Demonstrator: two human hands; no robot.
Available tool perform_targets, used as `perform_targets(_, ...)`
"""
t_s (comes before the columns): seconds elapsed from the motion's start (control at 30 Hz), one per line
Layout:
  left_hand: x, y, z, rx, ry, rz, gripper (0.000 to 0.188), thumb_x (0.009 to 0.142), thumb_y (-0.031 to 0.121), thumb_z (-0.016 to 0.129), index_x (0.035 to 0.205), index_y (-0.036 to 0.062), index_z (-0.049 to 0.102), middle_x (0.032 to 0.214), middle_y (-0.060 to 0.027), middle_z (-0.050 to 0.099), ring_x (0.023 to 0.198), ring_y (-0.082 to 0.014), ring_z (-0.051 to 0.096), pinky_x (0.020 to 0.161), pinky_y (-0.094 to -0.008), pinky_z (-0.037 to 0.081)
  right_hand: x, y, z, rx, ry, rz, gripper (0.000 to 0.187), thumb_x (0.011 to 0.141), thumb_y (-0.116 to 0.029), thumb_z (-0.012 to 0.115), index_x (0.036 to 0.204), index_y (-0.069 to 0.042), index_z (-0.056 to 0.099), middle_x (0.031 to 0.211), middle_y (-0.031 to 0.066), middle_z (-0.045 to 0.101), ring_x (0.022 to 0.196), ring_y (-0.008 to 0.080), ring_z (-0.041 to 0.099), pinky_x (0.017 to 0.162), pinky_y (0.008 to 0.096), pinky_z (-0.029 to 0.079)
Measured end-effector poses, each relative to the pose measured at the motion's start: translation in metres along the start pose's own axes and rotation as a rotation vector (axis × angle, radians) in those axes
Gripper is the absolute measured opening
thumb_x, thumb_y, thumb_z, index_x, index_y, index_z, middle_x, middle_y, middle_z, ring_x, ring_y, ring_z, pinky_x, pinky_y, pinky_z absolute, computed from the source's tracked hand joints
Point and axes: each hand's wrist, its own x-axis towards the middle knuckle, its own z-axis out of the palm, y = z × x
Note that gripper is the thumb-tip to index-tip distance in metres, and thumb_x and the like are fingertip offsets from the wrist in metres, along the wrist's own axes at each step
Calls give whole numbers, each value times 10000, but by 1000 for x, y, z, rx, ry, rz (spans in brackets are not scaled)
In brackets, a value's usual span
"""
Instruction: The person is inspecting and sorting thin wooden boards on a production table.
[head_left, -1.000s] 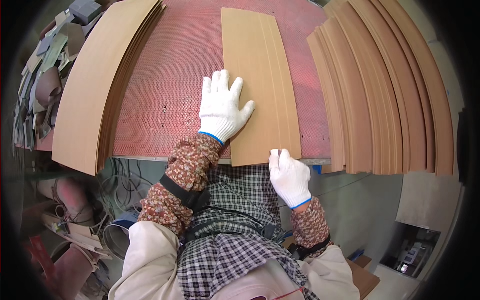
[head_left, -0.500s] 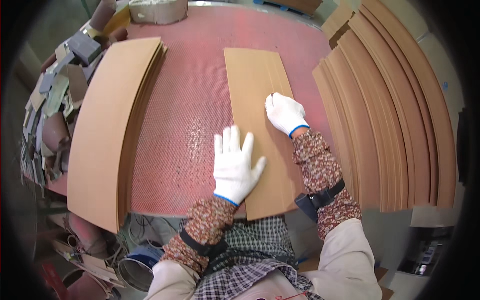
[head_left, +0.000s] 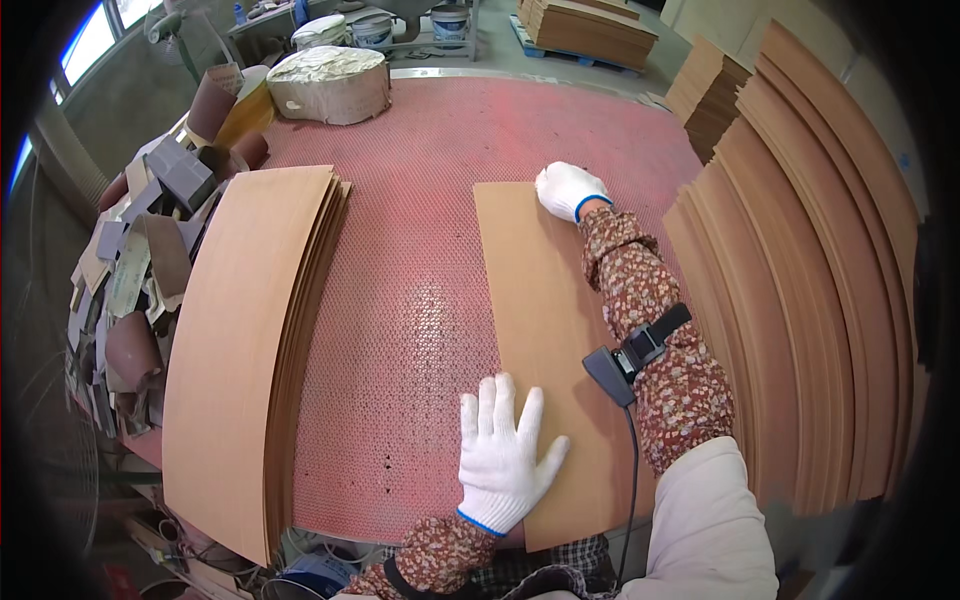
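A long, light brown thin wooden board [head_left: 540, 300] lies lengthwise in front of me on the red, mesh-textured table [head_left: 405, 240]. My left hand [head_left: 502, 455], in a white knit glove, is spread flat at the board's near left edge, its thumb over the board and its fingers pointing away from me. At the far end of the same board, my gloved right hand [head_left: 572, 190] is closed and rests by the far edge. Whatever its curled fingers hold is hidden. A dark device is strapped around my right forearm, with a cable trailing down.
To the left stands a stack of similar boards [head_left: 225, 350]; beyond it are jumbled grey blocks [head_left: 180, 172] and curled brown sheets [head_left: 133, 350]. Taller board stacks [head_left: 800, 260] line the right. A wrapped whitish bundle [head_left: 330, 82] sits at the table's back left. Farther off is a loaded pallet [head_left: 585, 38].
My right hand has moved away from me, from the board's middle part to its far end, still closed. My left hand stays flat near the board's left edge. The view has tilted upward.
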Motion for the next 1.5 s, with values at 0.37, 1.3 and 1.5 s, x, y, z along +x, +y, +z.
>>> perform_targets(0.37,-2,-3,-1,-41,4,-17,749,775,363,884,1398,28,637,1519,-332,496,1444,-531,455,1210,-659,333,25,-12,8,-17,-84,15,421,984,-311,538,1208,-58,789,1294,243,740,1216,474,698,1021,566,558)
perform_targets(1.3,0,-33,29,86,121,26,669,853,433,806,1380,59,628,1483,-264,531,1462,-462,440,1260,-637,283,-438,-11,34,-50,-104,61,398,1110,-373,500,966,-46,675,701,202,730,654,404,744,612,540,589)
perform_targets(1.5,2,-41,38,86,112,48,659,868,444,793,1372,50,636,1449,-259,543,1421,-442,461,1245,-621,288,-502,-10,42,-105,-81,37,352,1082,-359,585,896,-64,637,612,156,688,530,358,701,517,489,558)
